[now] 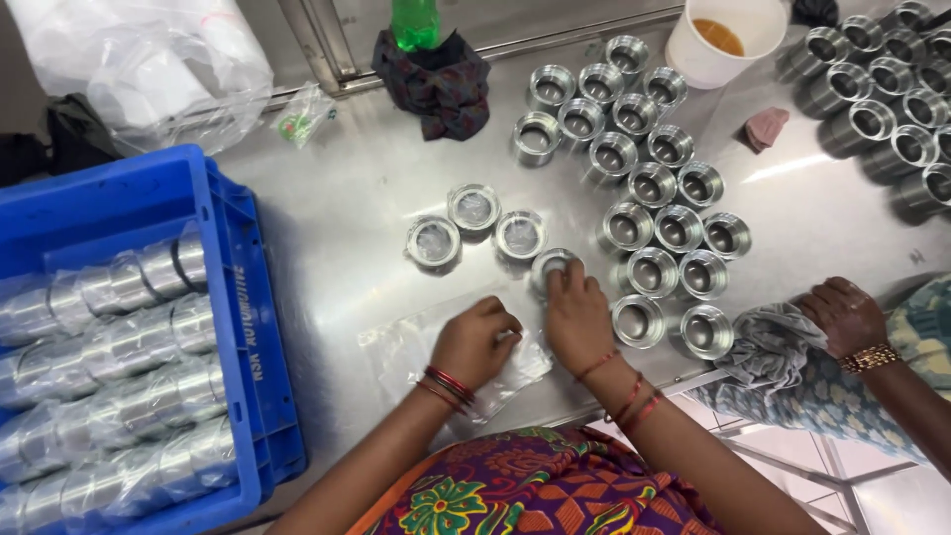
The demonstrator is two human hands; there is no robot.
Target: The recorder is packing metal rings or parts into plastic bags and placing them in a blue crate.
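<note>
My right hand [578, 317] rests its fingertips on a short metal ring [550, 264] standing on the steel table [337, 198]. My left hand [475, 342] presses down on a stack of clear plastic bags [406, 347] lying flat in front of me. Three more rings with clear plastic over them, the left ring [433, 241], the middle ring [474, 207] and the right ring [520, 234], stand just beyond my hands. A cluster of several bare metal rings [649, 188] fills the table to the right.
A blue crate [233, 327] on the left holds several bagged rings. Another person's hand [842, 315] with a cloth rests at the right edge. A white cup [723, 40], green bottle [415, 22], dark cloth [436, 84] and more rings [892, 89] stand at the back.
</note>
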